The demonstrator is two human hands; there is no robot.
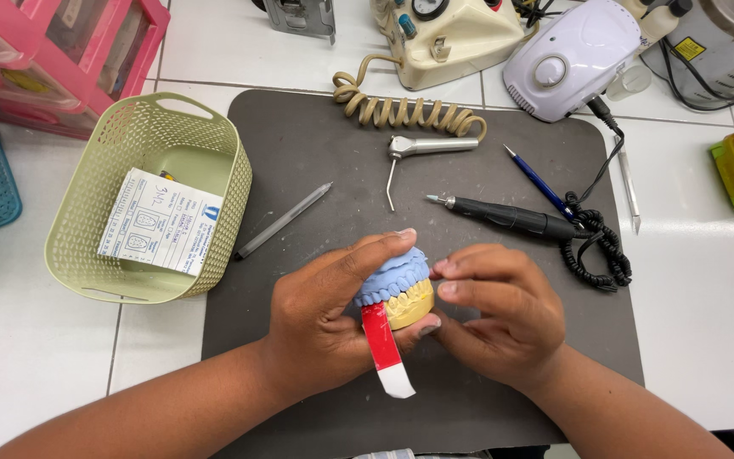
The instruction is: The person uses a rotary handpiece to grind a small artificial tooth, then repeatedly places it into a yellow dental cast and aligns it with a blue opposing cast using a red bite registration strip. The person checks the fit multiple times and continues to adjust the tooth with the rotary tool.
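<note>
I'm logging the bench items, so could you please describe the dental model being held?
The dental model is a pair of tooth casts pressed together, blue above and yellow below, plaster-like. The left hand grips it over the dark mat; the right hand fingertips touch its side. A red-and-white strip hangs from between the casts.

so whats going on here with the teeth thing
A person holds a pair of dental casts, blue on top of yellow, over a dark grey mat. The left hand grips the casts, with a red and white strip hanging down in front. The right hand has its fingertips at the casts' side. A black handpiece and an air syringe lie unused on the mat.
</note>
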